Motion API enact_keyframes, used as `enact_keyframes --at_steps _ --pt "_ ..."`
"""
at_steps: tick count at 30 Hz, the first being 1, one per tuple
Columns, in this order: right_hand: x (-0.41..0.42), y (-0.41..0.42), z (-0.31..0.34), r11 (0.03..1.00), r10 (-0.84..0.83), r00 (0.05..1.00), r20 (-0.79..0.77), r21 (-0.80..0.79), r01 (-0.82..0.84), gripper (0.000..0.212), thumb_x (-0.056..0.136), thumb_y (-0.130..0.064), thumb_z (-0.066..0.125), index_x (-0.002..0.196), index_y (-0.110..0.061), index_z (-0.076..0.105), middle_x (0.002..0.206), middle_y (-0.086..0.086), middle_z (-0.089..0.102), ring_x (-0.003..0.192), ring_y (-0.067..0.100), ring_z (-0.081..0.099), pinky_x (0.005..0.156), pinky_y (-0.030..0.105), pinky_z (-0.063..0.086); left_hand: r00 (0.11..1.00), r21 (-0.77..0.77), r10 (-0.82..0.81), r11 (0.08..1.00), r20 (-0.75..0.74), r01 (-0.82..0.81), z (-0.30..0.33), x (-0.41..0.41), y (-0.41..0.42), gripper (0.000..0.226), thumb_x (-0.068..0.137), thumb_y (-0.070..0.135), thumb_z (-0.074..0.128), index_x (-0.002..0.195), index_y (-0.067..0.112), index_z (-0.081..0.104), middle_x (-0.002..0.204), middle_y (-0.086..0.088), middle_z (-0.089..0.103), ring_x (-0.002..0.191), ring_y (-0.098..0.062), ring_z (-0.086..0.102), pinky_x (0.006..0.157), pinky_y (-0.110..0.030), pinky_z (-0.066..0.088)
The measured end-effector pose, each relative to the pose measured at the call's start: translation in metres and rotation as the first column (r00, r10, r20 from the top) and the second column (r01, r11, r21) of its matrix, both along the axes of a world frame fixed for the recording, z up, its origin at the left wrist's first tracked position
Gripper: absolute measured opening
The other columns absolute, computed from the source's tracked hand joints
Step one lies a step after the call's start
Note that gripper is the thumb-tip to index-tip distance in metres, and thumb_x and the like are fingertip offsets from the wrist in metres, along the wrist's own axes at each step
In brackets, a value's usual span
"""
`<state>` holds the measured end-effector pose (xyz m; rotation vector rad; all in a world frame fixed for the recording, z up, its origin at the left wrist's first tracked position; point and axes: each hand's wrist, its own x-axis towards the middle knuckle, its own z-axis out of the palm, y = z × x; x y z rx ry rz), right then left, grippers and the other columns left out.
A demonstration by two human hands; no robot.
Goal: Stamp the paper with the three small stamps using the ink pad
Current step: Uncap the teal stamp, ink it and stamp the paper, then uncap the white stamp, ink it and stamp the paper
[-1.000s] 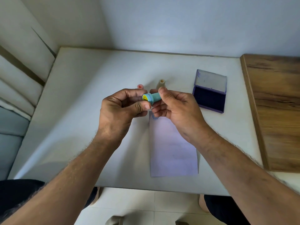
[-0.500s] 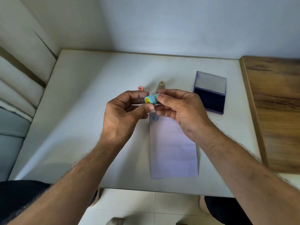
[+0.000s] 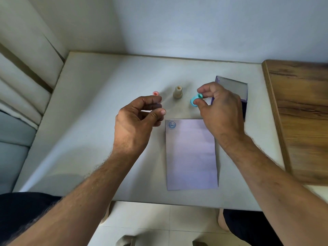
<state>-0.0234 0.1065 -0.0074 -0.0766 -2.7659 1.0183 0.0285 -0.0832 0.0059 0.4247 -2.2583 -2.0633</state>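
**First mark down, blue stamp heading back to the row**

Pinching the blue stamp [image 3: 195, 100] between thumb and fingertips of the right hand [image 3: 221, 110], just above the white table [image 3: 92, 132] and right of the beige stamp [image 3: 177, 92]. Hovering empty beside it, the left hand [image 3: 136, 121], fingers curled and loosely parted, thumb and forefinger apart, gripping nothing.

Judging by the layout: finishing the first of three stampings. Showing one round blue print [image 3: 171, 125], a smiling face inside a ring, in the paper's top left corner; leaving the rest of the sheet blank. Apparently setting the blue stamp down at the right end of the row, though whether it is touching the table is impossible to tell.

Calling next, most likely, for releasing the blue stamp upright, then reaching for the beige stamp or the pink stamp [image 3: 156, 93], uncapping it if capped, pressing it into the ink pad [image 3: 243, 103] and bringing it down on a bare patch of paper beside the first mark.

Lying flat and lengthwise on the table, the pale lilac paper [image 3: 191, 157], lightly creased, its near edge close to the table's front. Standing upright behind it, well apart from each other, the beige and pink stamps. Sitting open to the right, the ink pad, its lid [image 3: 234, 87] tipped back, largely hidden behind the right hand.
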Motion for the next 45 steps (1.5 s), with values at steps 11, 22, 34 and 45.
enact_keyframes --at_steps 11,22,34,45 --pt "-0.002 -0.003 0.001 0.984 0.035 0.999 0.004 0.175 -0.035 0.022 0.085 -0.025 0.071 0.107 -0.025 0.066 0.099 -0.004 0.072 0.099 0.02 0.057 0.076 0.03 0.049 1.0 -0.005 -0.002 1.0 -0.007 0.002 -0.004 0.0 -0.002 0.018 0.086 0.002 0.07 0.101 0.012 0.074 0.082 -0.005 0.073 0.068 -0.019 0.069 0.068 -0.025 0.056" --pt "0.002 -0.014 0.004 0.976 0.082 0.978 -0.193 0.212 -0.04 0.03 0.083 -0.028 0.07 0.111 -0.019 0.068 0.099 0.0 0.071 0.104 0.028 0.051 0.077 0.027 0.043 1.0 -0.006 -0.001 1.0 -0.011 0.001 -0.006 0.0 -0.003 0.015 0.089 0.003 0.066 0.099 0.011 0.074 0.09 -0.003 0.076 0.072 -0.021 0.072 0.07 -0.03 0.059" --pt "-0.025 -0.047 -0.008 0.85 0.19 0.974 -0.124 0.517 -0.1 0.03 0.077 -0.003 0.065 0.102 -0.017 0.072 0.071 0.004 0.071 0.081 0.032 0.052 0.063 0.035 0.04 1.0 0.003 -0.01 1.0 -0.001 0.01 -0.006 -0.001 -0.002 0.016 0.089 0.003 0.066 0.095 0.016 0.074 0.089 -0.001 0.076 0.07 -0.022 0.071 0.074 -0.034 0.06" --pt "0.031 -0.043 0.049 0.903 0.04 0.975 0.22 -0.425 0.059 0.022 0.08 -0.024 0.077 0.101 -0.027 0.075 0.086 -0.015 0.073 0.082 -0.004 0.067 0.071 0.006 0.047 0.996 -0.081 -0.087 0.993 -0.022 0.085 0.005 0.002 -0.002 0.044 0.079 0.005 0.077 0.115 0.028 0.069 0.108 0.012 0.072 0.099 -0.002 0.068 0.087 -0.022 0.054"
